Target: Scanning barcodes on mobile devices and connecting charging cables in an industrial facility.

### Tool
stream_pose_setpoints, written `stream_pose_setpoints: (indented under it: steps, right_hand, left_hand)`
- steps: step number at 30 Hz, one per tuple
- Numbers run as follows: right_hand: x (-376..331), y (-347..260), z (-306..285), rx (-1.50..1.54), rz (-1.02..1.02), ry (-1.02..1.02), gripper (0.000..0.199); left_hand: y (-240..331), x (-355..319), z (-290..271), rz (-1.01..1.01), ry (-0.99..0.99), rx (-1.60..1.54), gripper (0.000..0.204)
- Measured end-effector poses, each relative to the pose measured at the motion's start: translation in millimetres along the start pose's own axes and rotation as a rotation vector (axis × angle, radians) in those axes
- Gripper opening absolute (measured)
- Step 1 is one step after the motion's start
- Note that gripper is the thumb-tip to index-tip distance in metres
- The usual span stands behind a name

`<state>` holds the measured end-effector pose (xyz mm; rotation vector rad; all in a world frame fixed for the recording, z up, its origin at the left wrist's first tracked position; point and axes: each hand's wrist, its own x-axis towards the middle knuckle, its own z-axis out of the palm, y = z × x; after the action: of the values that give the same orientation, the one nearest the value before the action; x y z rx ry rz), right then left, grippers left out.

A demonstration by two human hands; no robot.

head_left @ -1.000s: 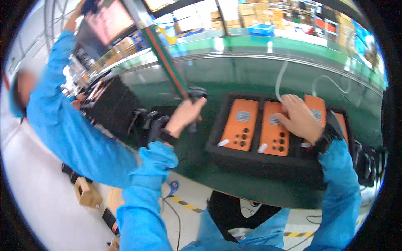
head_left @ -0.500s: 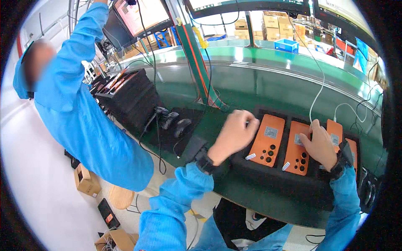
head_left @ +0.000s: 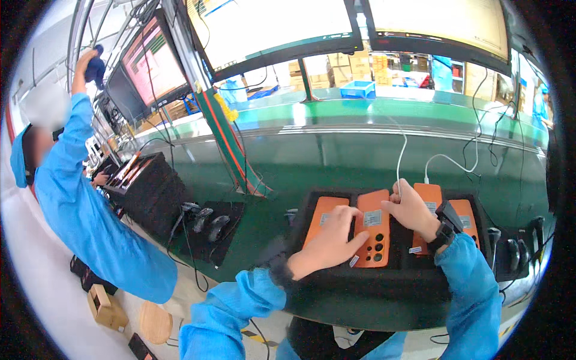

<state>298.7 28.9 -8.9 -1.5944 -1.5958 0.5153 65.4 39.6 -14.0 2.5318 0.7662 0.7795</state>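
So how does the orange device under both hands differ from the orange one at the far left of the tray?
The middle orange device is touched by the left hand and the right hand; the far-left orange device lies untouched. The middle one's dark round holes show; the far-left one's lower end is hidden. Both are orange slabs lying flat in the black tray.

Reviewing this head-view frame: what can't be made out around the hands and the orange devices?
- Whether the white cable is plugged in: the right hand covers the top of the second orange device.
- Third orange device: mostly hidden by the right hand and wrist.
- Left hand fingertips: blurred, so exact contact is unclear.
- Device labels: too small to tell.
- Dark tray right end: bent and dim near the fisheye rim.
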Motion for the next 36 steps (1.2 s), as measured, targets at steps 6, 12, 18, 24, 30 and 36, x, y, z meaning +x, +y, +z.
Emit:
stream_pose_setpoints:
  steps: [6, 12, 18, 24, 30, 36]
  right_hand:
    - [-12, -49, -18, 0.657, -0.250, -0.104, 0.016]
    - [-13, -58, -60, 0.580, -0.402, -0.075, 0.011]
    - [-38, -94, -75, 0.587, -0.375, -0.035, 0.018]
    - [-55, -127, -73, 0.318, -0.324, -0.103, 0.017]
    - [-58, -132, -73, 0.401, -0.269, -0.106, 0.017]
    - [-58, -143, -72, 0.156, -0.275, -0.092, 0.017]
  left_hand:
    - [28, 15, -12, -0.157, 0.246, -0.928, 0.058]
    - [42, 7, 2, 0.038, 0.299, -0.563, 0.043]
    - [47, 0, 0, 0.039, 0.230, -0.379, 0.037]
    - [40, -3, 4, 0.161, 0.278, -0.299, 0.039]
    - [39, -5, 8, 0.159, 0.305, -0.292, 0.050]
    - [31, -4, 11, 0.211, 0.315, -0.272, 0.059]
